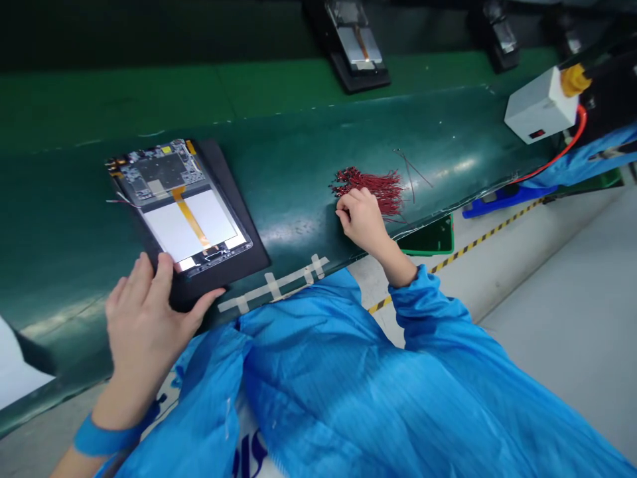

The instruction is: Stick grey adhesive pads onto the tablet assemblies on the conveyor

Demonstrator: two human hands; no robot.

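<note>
An opened tablet, with its circuit board, white battery and orange ribbon cable showing, lies on a black pad. My left hand rests at the near left corner of that pad, thumb and fingers spread, fingertips against the tablet's edge. My right hand is at the near left side of a pile of thin red wires. Its thumb and forefinger are pinched together; whatever is between them is too small to make out. A few loose wires lie just right of the pile.
Along the far green strip sit more opened tablets on black pads, one nearest. A white box with a red cable stands at the right. Tape strips mark the bench's near edge; a green bin is below.
</note>
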